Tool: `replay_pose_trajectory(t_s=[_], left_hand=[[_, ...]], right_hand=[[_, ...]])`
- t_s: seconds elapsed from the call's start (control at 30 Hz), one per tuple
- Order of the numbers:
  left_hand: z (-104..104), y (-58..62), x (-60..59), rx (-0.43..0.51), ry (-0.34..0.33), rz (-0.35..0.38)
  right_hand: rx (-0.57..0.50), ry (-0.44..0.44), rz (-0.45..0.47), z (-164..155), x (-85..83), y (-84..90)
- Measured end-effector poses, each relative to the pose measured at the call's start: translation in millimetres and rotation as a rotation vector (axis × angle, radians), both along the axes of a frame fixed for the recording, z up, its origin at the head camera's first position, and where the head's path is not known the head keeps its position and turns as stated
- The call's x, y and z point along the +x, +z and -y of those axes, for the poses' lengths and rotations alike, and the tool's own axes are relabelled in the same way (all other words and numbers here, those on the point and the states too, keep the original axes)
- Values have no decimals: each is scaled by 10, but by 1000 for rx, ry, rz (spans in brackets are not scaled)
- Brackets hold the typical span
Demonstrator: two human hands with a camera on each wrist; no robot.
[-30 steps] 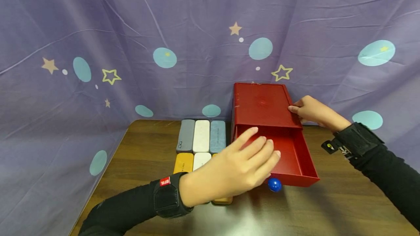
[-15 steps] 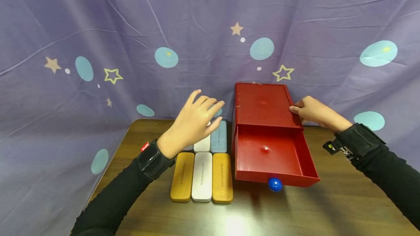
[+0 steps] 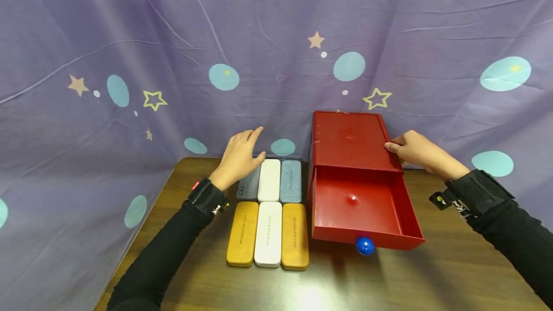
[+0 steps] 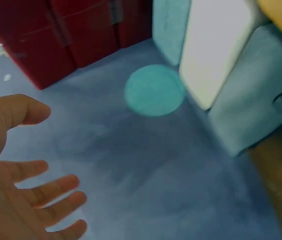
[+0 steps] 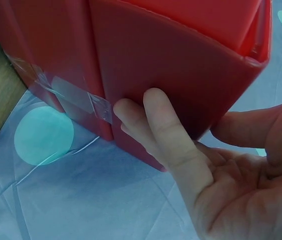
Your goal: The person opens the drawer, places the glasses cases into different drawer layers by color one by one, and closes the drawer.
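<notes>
On the table (image 3: 389,287), the right hand (image 3: 416,151) grips a red cabinet (image 3: 347,140), drawer (image 3: 367,210) extended; left hand (image 3: 236,160) spread, free.

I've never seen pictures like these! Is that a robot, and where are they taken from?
No, that's a person working barehanded. The picture looking down over everything comes from a camera worn on the head; the two close-ups come from cameras on the left and right wrists. On the wooden table lie six eyeglass cases: two yellow, two white, two bluish-grey. Beside them stands a red drawer cabinet. Its drawer, with a blue knob, is pulled out. The right grip holds the cabinet's side edge. The left grip holds nothing and hovers near the cases.
</notes>
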State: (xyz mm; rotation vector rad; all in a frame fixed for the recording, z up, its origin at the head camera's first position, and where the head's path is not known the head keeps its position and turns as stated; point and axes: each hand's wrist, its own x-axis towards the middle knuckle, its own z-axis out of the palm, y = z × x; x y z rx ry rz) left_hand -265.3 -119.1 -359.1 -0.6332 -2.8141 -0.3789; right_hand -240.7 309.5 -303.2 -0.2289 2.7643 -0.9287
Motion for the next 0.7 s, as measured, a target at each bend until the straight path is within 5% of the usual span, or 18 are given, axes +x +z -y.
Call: replay_pose_trajectory(t_s=[0.2,0.37,0.7], left_hand=[[68,-248,-79,32,80,246],[143,-344,-110,68,121,468],[201,-557,-176,170,195,658]], right_hand=[[6,5,-5,14,19,9],[17,10,-9,11,30,13],[15,11,-7,2,20,7]])
